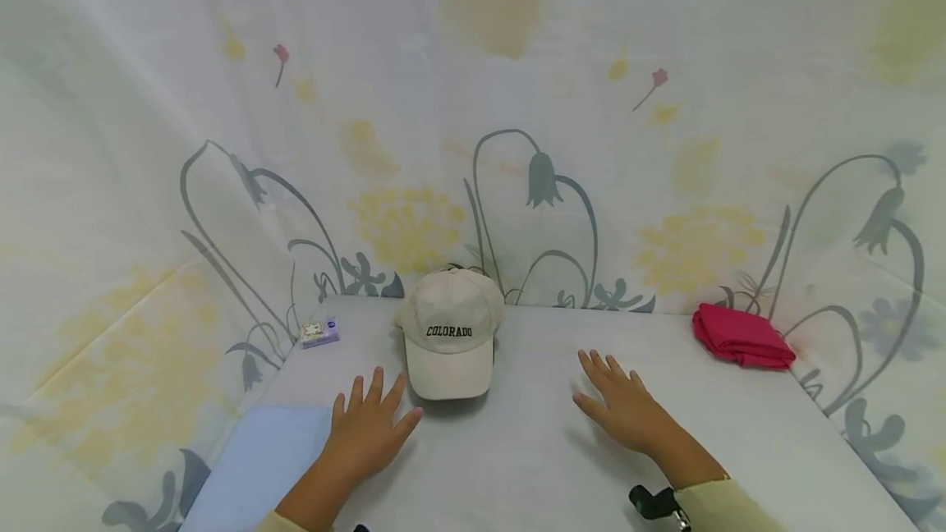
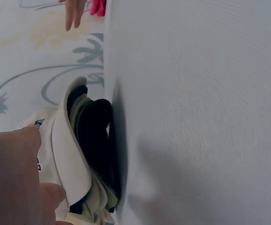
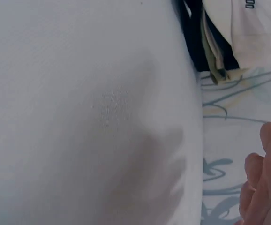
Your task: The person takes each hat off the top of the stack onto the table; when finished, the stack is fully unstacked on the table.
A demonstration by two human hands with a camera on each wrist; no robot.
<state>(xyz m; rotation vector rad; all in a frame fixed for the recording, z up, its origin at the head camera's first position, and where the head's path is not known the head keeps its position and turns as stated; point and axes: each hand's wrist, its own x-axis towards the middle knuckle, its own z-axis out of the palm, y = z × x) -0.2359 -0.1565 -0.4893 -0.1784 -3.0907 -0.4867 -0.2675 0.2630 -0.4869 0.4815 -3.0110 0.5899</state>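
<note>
A cream cap (image 1: pixel 448 360) lettered COLORADO stands at the back middle of the white table, its brim toward me. In the left wrist view, darker and olive caps (image 2: pixel 94 129) show nested beneath its brim (image 2: pixel 70 150). My left hand (image 1: pixel 369 433) hovers with fingers spread, just left and in front of the cap, holding nothing. Over the table to the cap's right is my right hand (image 1: pixel 624 413), fingers extended and nothing in its grasp. Its shadow falls on the cloth below, and the stack's edge (image 3: pixel 215 56) appears in the right wrist view.
A folded red cloth (image 1: pixel 742 339) lies at the back right corner. At the back left is a small purple-and-white pack (image 1: pixel 320 333). A light blue flat piece (image 1: pixel 269 450) lies along the left edge. Flower-printed fabric (image 1: pixel 414 105) hangs behind the table.
</note>
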